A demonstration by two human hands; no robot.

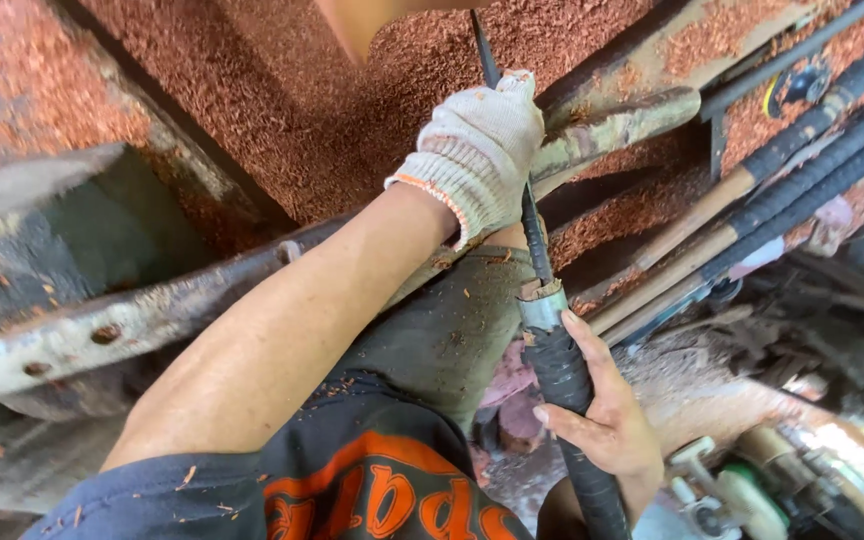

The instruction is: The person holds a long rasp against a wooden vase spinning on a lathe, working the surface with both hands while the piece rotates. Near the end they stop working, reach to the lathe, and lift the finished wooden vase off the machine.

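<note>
Far left: a rusty steel beam with bolt holes [102, 335] runs slantwise, dusted with reddish-brown sawdust [252, 90] that also blankets the surface above it.
Left hand: clad in a white knitted work glove with an orange cuff edge, the left hand [477, 150] has its fingers closed tight around a thin black rod [534, 235], which rises past the glove towards the top of the frame.
Lap: a knee in grey-green trousers [452, 330], flecked with wood chips, sits just under the forearm; below it is a dark shirt with orange lettering [372, 495].
Joint: the rod enters a dull metal collar with a frayed brown rim [542, 300], which caps a black tape-wrapped hose [564, 380].
Right hand: bare, the right hand [602, 415] wraps the hose just below the collar, fingers curled round it and thumb laid along its side.
Progress: judging by the frame, rod and collar are joined and both hands are clamped on; whether the joint is tight cannot be told.
Right: a bundle of black hoses and pale wooden handles [802, 170] slants up towards the corner, well apart from the hands.
Markings: a small round yellow-and-black mark [787, 88] shows on the rusty frame above the bundle, too small to make out; white and green plastic parts [742, 495] lie at lower right.
</note>
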